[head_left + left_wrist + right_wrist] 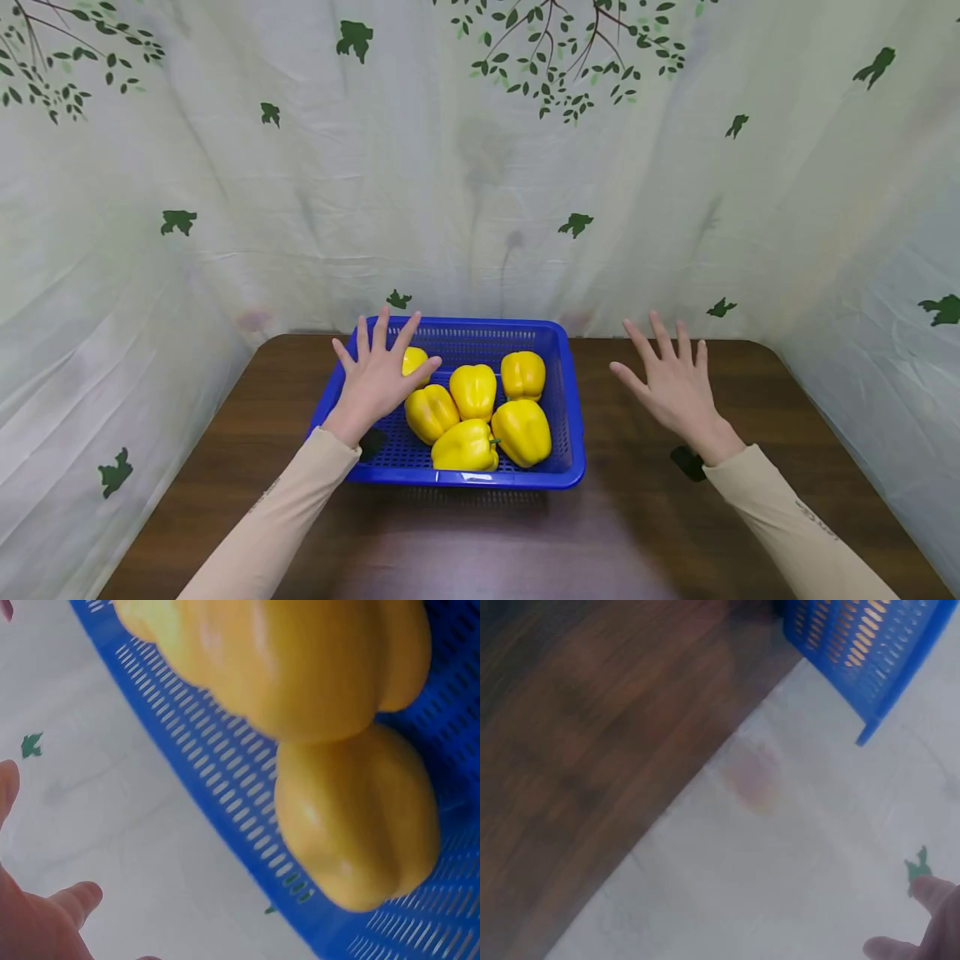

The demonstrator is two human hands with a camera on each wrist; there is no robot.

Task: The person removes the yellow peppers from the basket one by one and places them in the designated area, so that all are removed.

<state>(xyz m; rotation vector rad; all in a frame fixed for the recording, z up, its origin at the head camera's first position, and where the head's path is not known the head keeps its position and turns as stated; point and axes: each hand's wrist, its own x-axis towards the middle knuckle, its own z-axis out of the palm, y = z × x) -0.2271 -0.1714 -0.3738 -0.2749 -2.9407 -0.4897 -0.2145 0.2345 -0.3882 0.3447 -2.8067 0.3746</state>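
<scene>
Several yellow bell peppers (473, 392) lie in a blue plastic basket (574, 417) with slotted walls. My left hand (375, 379) is held over the basket's left side with its fingers spread, and it hides part of one pepper at the back left. In the left wrist view, two yellow peppers (360, 817) sit close together beside the slotted wall, and a few of my fingertips show at the left edge. To the right of the basket, my right hand (678, 392) hovers above the table, fingers spread and holding nothing. The right wrist view catches a corner of the basket (870, 675).
The basket stands on a dark brown wooden table (480, 550), near its back edge. Behind and around the table hangs a pale curtain (450, 208) printed with green leaves and branches. A dark strap-like object (687, 462) shows under the right wrist.
</scene>
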